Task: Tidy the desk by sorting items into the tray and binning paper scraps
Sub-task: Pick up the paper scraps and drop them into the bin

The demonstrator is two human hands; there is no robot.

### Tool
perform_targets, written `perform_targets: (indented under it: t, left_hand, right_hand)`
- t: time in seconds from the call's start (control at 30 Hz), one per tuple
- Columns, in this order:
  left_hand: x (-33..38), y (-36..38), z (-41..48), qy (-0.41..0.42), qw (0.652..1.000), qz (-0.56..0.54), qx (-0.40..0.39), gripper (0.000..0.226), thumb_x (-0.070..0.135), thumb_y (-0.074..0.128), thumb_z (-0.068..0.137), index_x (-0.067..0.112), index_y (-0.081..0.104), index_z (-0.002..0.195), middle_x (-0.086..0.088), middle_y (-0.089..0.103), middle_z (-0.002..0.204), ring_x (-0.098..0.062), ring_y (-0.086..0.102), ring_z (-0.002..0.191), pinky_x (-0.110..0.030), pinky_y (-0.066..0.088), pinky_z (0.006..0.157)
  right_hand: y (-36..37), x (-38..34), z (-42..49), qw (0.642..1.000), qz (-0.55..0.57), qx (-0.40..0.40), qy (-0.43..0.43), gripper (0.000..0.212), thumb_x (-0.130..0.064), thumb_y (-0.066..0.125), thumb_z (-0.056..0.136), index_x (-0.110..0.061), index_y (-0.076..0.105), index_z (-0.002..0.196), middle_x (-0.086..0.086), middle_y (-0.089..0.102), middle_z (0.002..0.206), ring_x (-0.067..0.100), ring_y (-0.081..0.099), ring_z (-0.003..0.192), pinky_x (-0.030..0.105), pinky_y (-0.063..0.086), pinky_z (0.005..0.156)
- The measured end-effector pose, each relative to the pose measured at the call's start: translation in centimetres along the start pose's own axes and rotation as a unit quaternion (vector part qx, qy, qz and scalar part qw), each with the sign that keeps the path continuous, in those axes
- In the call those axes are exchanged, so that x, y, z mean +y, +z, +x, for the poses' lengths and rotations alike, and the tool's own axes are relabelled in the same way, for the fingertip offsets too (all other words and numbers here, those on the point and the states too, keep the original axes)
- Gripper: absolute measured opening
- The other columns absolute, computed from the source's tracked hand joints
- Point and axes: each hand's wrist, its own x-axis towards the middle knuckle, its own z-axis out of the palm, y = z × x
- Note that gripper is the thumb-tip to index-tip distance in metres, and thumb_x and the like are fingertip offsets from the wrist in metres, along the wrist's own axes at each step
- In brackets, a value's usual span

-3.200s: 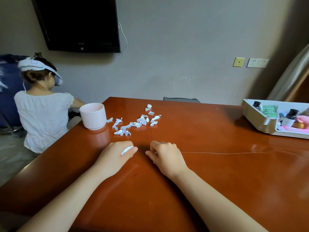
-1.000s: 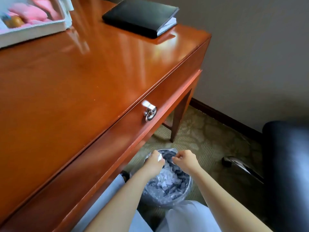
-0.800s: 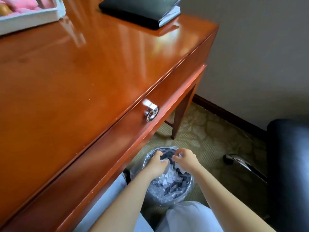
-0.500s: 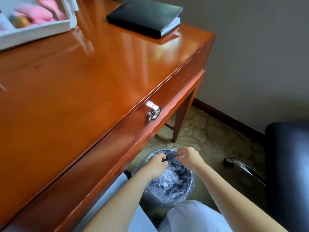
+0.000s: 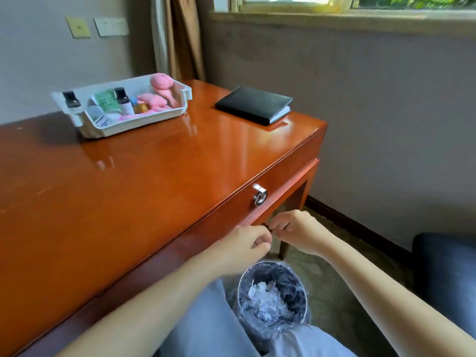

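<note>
Beside the worktop (image 5: 128, 189), my left hand (image 5: 247, 244) and right hand (image 5: 296, 231) curl above the wastebasket (image 5: 240, 289); whether they hold scraps, I cannot tell. Best to release over its centre.

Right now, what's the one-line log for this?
left hand: curled, by desk edge | right hand: curled, beside it | held: unclear | bin: paper scraps inside | tray: on desk

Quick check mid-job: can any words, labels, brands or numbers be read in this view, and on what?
Nothing is legible.
Green packet in the tray: print too blurred.
Bottles: labels too small.
Striped card at the tray's front: unreadable.
Notebook: no marking visible.
Wall plates: no readable marks.
</note>
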Motion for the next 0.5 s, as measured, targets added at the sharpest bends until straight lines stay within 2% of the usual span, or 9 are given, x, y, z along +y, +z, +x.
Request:
perform_targets:
  t: [0.13,0.27,0.37,0.5]
  left_hand:
    - [1.6,-4.0,-5.3,0.029,0.999,0.022,0.018,0.023,0.032,0.047,0.095,0.027,0.059,0.114,0.009,0.062,0.115,-0.005,0.057,0.105,-0.025,0.049,0.092]
    - [1.7,-7.8,-10.1,0.041,0.994,0.074,0.066,0.023,0.033,0.048,0.095,0.027,0.059,0.113,0.011,0.064,0.111,-0.001,0.058,0.099,-0.017,0.046,0.085]
    - [0.9,-10.5,-13.5,0.024,0.989,0.104,0.105,0.023,0.034,0.048,0.094,0.028,0.059,0.114,0.014,0.063,0.109,0.0,0.058,0.095,-0.016,0.045,0.083]
    - [-1.1,-13.5,-18.3,-0.016,0.98,0.142,0.142,0.024,0.035,0.047,0.095,0.03,0.057,0.117,0.015,0.061,0.113,0.001,0.057,0.1,-0.019,0.047,0.088]
  right_hand:
    - [-3.4,-5.1,-1.3,0.996,-0.033,0.006,-0.086,0.021,-0.017,0.057,0.09,-0.021,0.067,0.108,-0.004,0.07,0.106,0.013,0.068,0.09,0.033,0.057,0.082]
    - [-5.1,-10.3,-2.1,0.987,-0.041,0.002,-0.156,0.021,-0.019,0.059,0.089,-0.022,0.068,0.107,-0.005,0.07,0.1,0.011,0.066,0.085,0.027,0.055,0.08]
    - [-5.5,-14.3,-2.5,0.979,-0.055,0.002,-0.195,0.019,-0.021,0.057,0.088,-0.023,0.069,0.103,-0.008,0.067,0.093,0.012,0.065,0.084,0.027,0.053,0.079]
    - [-4.8,-19.4,-2.2,0.967,-0.07,-0.007,-0.247,0.016,-0.016,0.057,0.086,-0.025,0.068,0.093,-0.013,0.063,0.081,0.008,0.062,0.075,0.022,0.051,0.069]
